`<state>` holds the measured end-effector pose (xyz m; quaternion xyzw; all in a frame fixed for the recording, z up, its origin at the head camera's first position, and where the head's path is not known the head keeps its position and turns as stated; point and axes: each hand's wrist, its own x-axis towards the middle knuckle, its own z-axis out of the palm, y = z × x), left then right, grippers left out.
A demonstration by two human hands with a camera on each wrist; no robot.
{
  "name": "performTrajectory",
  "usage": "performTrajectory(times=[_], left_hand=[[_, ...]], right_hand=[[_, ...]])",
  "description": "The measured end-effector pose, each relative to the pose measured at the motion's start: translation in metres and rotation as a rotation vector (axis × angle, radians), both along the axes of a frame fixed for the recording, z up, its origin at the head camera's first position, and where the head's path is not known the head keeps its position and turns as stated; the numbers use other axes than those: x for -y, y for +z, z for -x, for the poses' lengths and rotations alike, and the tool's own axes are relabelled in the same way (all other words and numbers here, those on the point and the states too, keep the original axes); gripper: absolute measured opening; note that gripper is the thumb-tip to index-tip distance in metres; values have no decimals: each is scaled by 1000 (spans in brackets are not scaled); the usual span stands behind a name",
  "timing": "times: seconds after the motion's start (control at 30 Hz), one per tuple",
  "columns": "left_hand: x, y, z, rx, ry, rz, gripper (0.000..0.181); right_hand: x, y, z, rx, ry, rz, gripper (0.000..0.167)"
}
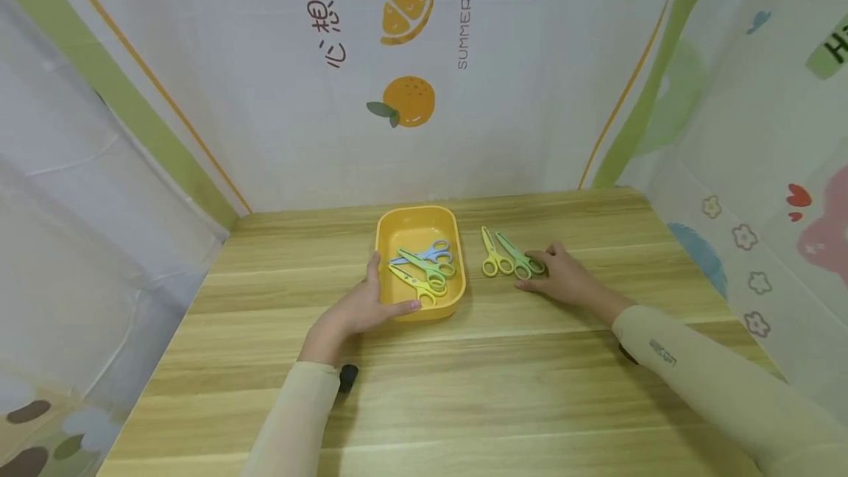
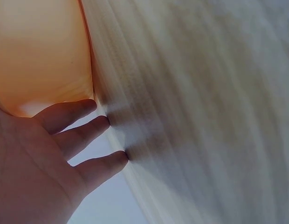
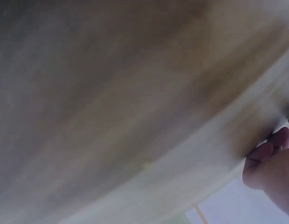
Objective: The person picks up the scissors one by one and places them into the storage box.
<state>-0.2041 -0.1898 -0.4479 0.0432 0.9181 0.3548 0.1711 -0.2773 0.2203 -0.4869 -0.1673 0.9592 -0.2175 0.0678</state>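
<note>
A yellow tray (image 1: 457,271) stands on the table with blue scissors (image 1: 437,251), green scissors (image 1: 416,260) and yellow scissors (image 1: 404,275) inside. My left hand (image 1: 361,306) cups its near left corner, thumb on the near rim and fingers along the outside wall. In the left wrist view, those fingers (image 2: 86,133) look spread and fairly straight, tips down at the tabletop. Right of the tray, another yellow pair of scissors (image 1: 489,243) lies beside a second green pair (image 1: 509,247). My right hand (image 1: 563,277) pinches the handles of that green pair; its fingertips partly cover them.
The wood-grain table (image 1: 477,389) extends around the tray toward the front. A printed white cloth (image 1: 530,94) hangs along the back edge, with more cloth on both sides. Small black wrist gear (image 1: 347,376) shows beside the left sleeve.
</note>
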Motion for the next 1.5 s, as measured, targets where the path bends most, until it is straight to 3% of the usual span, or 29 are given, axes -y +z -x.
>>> performTrajectory(times=[0.27,0.53,0.9,1.23,1.5], left_hand=[[0,-1,-1,4,-4,-1,146],[-1,0,-1,-4,0,-9,142],[-1,0,0,-15,-7,-8,145],[0,0,0,-15,-4,-8,144],[0,-2,0,-9,2,-23,143]], right_hand=[[2,-2,-1,-2,5,3,89],[1,-5,2,-66,15,-12,82],[3,1,1,-38,11,2,81],[5,5,3,11,-20,83,85],[6,18,3,-16,-116,245,86]])
